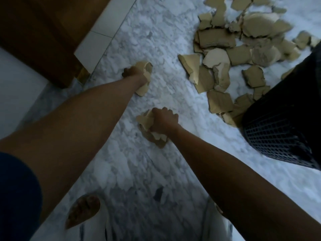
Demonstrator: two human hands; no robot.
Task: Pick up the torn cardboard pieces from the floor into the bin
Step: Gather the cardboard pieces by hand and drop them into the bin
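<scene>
My left hand (132, 73) is closed around a bunch of tan torn cardboard pieces (145, 79), held low over the marble floor. Nearer to me, my right hand (164, 120) grips another bunch of torn cardboard (147, 122), its lower scraps close to the floor. A large scatter of torn cardboard pieces (239, 49) lies on the floor to the upper right. The dark lattice bin (278, 129) stands at the right, beside that scatter, with several pieces against its left side.
The floor (139, 171) is white-grey marble. A brown wooden door or cabinet (52, 32) and a white tiled skirting (104, 32) stand at the upper left. My bare foot (83, 209) rests on the floor at the bottom left.
</scene>
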